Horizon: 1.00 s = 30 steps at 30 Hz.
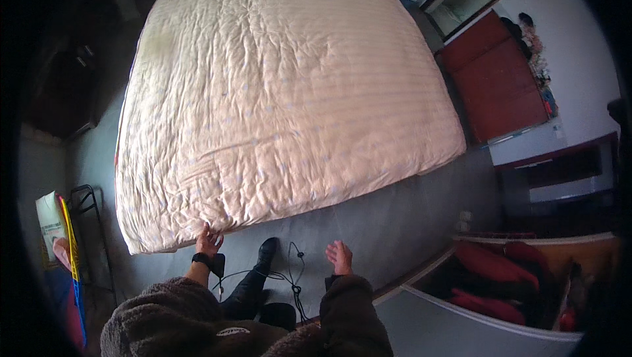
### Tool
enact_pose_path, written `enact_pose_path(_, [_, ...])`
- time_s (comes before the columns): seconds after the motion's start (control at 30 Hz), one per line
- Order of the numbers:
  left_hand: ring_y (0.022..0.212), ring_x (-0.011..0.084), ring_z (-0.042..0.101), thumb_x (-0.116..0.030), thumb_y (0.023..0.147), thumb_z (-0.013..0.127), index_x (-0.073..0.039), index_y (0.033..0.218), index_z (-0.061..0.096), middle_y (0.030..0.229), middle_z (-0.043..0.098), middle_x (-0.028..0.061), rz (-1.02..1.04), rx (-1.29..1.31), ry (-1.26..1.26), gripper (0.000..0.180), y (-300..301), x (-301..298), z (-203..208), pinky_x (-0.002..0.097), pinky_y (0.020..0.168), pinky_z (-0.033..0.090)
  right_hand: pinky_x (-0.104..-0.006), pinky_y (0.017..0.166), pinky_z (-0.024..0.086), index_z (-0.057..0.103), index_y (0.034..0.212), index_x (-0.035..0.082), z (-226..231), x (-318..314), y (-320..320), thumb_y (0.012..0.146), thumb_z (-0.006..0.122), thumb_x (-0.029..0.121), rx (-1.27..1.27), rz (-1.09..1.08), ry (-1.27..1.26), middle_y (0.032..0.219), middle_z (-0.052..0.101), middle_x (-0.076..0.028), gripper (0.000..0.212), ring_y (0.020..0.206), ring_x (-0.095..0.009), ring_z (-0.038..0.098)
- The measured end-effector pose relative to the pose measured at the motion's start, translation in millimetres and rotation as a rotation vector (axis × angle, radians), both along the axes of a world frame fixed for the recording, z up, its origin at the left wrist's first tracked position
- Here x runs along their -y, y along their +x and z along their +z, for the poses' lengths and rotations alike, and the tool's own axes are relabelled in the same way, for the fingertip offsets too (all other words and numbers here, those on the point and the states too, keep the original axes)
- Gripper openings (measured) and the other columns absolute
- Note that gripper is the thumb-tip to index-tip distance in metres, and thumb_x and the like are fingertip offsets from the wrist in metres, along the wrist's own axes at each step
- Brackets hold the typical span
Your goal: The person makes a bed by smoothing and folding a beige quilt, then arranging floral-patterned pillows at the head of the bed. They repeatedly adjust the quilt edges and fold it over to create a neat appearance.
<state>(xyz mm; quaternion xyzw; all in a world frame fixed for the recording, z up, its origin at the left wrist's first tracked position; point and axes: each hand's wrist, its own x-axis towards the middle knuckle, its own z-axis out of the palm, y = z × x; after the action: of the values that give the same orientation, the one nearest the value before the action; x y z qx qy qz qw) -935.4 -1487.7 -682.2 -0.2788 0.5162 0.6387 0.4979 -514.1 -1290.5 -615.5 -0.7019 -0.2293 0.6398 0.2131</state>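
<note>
A pale cream quilt point(283, 113), creased on its left half, is spread over the whole bed and hangs at the near edge. My left hand point(209, 241), with a dark watch on the wrist, is at that near edge, left of the middle. Its fingers are closed on the quilt's border, and the fingertips are partly lost in the folds. Off to the right, apart from the quilt, my right hand point(340, 257) is held over the floor with its fingers apart and nothing in it. Brown fleece sleeves cover both forearms.
Black cables point(296, 284) trail over the grey floor point(382, 219) beside my boot point(266, 252). A drawer or box point(421, 291) holding red and dark cloth stands at the lower right. A reddish-brown cabinet point(497, 80) is right of the bed. A folded black metal frame point(92, 225) stands at left.
</note>
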Motion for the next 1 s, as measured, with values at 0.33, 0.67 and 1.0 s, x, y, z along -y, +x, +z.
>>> enact_pose_path(0.33, [0.107,0.0201,0.051,-0.031,0.084,0.067,-0.019,0.109,0.057,0.115,0.057,0.0012,0.160,0.051,0.096,0.030,56.0,-55.6,29.4,0.0466,0.094,0.041,-0.0418,0.106,0.030,0.027,0.141,0.005,-53.0,-173.3,-57.1,0.086,0.053,0.057,-0.008,0.072,0.585,0.143,0.035,-0.014,0.080,0.130,-0.029,0.035])
enact_pose_path(0.67, [0.074,0.0188,0.063,-0.013,0.082,0.065,-0.002,0.098,0.063,0.086,0.064,0.0080,0.127,-0.346,-0.118,0.019,87.8,-21.6,9.3,0.0333,0.067,0.055,-0.0441,0.070,0.053,0.055,0.110,-0.011,-56.1,-175.1,-21.8,0.090,0.051,0.048,0.514,-0.021,0.148,0.098,0.062,-0.023,0.062,0.086,-0.033,0.061])
enact_pose_path(1.0, [0.086,0.0379,0.053,-0.010,0.073,0.062,-0.002,0.082,0.048,0.089,0.056,0.0167,-0.480,-1.479,-0.938,0.019,103.2,-57.3,84.0,0.0403,0.076,0.044,-0.0450,0.075,0.049,0.053,0.109,-0.004,-9.4,-183.0,-1.9,0.081,0.057,0.028,0.426,0.121,0.118,0.099,0.058,-0.018,0.043,0.094,-0.033,0.057])
